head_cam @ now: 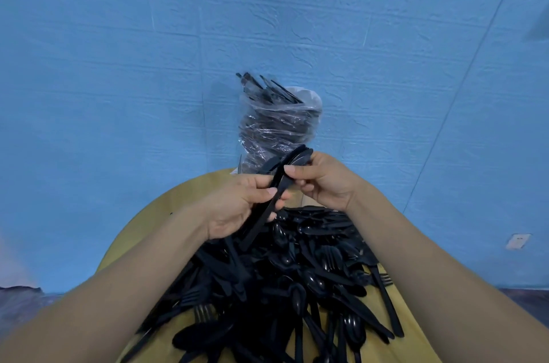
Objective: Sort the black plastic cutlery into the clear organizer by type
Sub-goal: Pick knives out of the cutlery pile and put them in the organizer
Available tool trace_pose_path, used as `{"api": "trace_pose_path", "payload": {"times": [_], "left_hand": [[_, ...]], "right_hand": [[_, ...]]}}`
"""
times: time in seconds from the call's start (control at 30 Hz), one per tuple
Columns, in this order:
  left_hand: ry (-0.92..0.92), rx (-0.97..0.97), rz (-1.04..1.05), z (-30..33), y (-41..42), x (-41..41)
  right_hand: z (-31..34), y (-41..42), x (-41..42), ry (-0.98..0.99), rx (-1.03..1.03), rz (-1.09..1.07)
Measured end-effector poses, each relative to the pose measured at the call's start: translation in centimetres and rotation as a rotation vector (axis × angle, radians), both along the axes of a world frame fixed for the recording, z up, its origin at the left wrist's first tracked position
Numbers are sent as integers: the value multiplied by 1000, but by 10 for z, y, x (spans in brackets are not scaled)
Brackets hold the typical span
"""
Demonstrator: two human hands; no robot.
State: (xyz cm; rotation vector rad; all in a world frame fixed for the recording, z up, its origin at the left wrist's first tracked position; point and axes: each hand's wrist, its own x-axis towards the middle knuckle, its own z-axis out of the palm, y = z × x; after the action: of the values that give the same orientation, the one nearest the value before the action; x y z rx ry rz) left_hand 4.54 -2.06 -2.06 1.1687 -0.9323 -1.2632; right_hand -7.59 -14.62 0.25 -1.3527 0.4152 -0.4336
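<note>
Organizer (279, 125) half-hidden behind hands (297, 187), blurred.

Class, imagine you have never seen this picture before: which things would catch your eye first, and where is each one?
First, the two hands at the centre: the left hand and right hand together grip a small bundle of black cutlery held above the table. Below them a big heap of black cutlery covers the round yellow table. Behind the hands stands a clear organizer already stuffed with black pieces.
</note>
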Motion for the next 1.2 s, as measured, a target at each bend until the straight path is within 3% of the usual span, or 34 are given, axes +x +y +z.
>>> {"api": "trace_pose_path", "payload": {"times": [0.1, 0.27, 0.37, 0.57, 0.73, 0.9, 1.07, 1.2], "left_hand": [[-141, -25, 92, 1, -19, 17], [-902, -25, 599, -24, -43, 58], [-1144, -36, 604, -48, -41, 68], [-1393, -104, 541, -56, -45, 73], [-1458, -118, 504, -56, -48, 77], [-1487, -114, 469, -57, -47, 77], [-1460, -102, 466, -55, -47, 75], [-1435, -78, 456, -53, -48, 72]], "right_hand": [[4, -13, 17, 25, -28, -105], [5, -44, 43, -60, 94, -461], [0, -56, 56, -92, 51, -582], [-26, -73, 87, -69, 23, -797], [-38, -67, 101, 76, -405, -854], [-42, -65, 115, 381, -913, -638], [-29, -74, 117, 586, -954, -343], [-22, -71, 99, 487, -791, -292]]}}
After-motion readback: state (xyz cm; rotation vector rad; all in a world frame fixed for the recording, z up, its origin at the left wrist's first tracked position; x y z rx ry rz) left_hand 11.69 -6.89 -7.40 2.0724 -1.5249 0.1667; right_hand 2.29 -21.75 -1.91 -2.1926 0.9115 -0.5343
